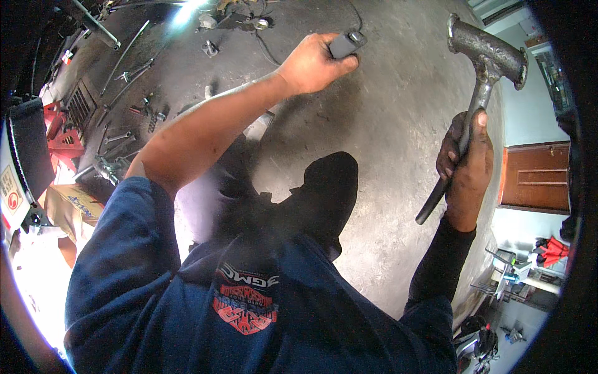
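My left hand (pixel 316 65), stretched out ahead, is closed round a small dark grey block-shaped thing (pixel 347 45) whose exact kind I cannot make out. A thin dark cord shows just behind it. On the right, my right hand (pixel 468 156) grips a heavy metal hammer (pixel 489 53) by its bar handle. The hammer is raised and tilted, its cylinder-shaped head with flared ends upward and the dark handle end below my fist. My right fingers look blackened with grime, and a dark sleeve covers that forearm.
Worn concrete floor (pixel 398 124) spreads below. Wrenches (pixel 118 137), rods and small parts lie at the left, near a floor grate (pixel 81 106), red stands (pixel 62 140) and a cardboard box (pixel 71 206). A brown wooden cabinet (pixel 536 176) stands along the right wall.
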### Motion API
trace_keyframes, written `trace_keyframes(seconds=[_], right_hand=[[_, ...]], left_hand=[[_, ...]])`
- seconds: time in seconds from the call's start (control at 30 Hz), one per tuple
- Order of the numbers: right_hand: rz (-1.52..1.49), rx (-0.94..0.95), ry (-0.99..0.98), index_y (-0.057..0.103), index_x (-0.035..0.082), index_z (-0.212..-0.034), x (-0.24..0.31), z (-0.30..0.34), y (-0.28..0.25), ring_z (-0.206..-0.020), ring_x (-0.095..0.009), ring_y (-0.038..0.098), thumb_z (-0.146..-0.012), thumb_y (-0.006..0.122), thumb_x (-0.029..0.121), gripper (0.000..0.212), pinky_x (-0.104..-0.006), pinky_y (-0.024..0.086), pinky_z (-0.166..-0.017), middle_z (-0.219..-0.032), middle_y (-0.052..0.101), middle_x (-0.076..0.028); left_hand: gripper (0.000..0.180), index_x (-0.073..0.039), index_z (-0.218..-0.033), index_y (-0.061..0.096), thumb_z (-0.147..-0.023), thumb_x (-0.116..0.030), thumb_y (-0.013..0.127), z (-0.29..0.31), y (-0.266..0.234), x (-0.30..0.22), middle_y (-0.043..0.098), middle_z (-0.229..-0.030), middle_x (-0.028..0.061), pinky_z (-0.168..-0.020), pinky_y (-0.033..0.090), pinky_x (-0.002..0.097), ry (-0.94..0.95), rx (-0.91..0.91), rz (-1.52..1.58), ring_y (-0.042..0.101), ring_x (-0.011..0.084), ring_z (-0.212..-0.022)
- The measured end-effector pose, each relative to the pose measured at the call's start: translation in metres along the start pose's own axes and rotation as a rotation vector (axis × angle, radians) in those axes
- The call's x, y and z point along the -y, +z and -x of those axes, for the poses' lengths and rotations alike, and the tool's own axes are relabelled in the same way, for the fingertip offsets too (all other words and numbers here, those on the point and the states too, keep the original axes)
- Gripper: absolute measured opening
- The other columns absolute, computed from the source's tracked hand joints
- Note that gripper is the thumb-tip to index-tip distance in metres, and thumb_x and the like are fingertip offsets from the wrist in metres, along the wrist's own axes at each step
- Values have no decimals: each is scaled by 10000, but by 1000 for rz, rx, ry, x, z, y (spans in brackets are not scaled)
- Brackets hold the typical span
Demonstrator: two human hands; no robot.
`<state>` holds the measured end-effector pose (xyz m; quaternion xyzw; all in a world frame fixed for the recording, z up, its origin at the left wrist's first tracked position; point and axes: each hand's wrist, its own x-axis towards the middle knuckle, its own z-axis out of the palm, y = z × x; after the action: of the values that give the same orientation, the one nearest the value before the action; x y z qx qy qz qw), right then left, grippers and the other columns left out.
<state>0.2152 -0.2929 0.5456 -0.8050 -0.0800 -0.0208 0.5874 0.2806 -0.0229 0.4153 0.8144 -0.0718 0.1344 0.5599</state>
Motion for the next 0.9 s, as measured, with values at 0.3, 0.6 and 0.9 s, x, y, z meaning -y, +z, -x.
trace_keyframes(seconds=[0.3, 0.6, 0.9], right_hand=[[8, 81, 72, 600, 96, -960, -12, -3, 7, -470, -56, 381, -1099, 485, 547, 486, -239, 282, -423, -636, 434, 43], [32, 144, 81, 589, 111, -931, -19, -12, 32, -516, -57, 402, -1090, 546, 499, 421, -256, 312, -465, -657, 454, 57], [44, 215, 123, 569, 120, -899, -17, -21, 46, -535, -55, 389, -1097, 543, 479, 411, -253, 290, -480, -659, 455, 54]], left_hand=[[381, -19, -1028, 707, -934, -385, 754, 4, -6, 14, 669, -741, 63, -694, 533, 361, -78, 0, -4, 622, 156, -701], [383, -18, -1052, 707, -941, -383, 738, 8, -13, 23, 709, -795, 89, -744, 549, 374, -141, -103, -32, 656, 185, -739], [393, 9, -990, 705, -920, -378, 709, 1, -26, 21, 667, -695, 98, -719, 554, 371, -116, -180, -98, 633, 176, -676]])
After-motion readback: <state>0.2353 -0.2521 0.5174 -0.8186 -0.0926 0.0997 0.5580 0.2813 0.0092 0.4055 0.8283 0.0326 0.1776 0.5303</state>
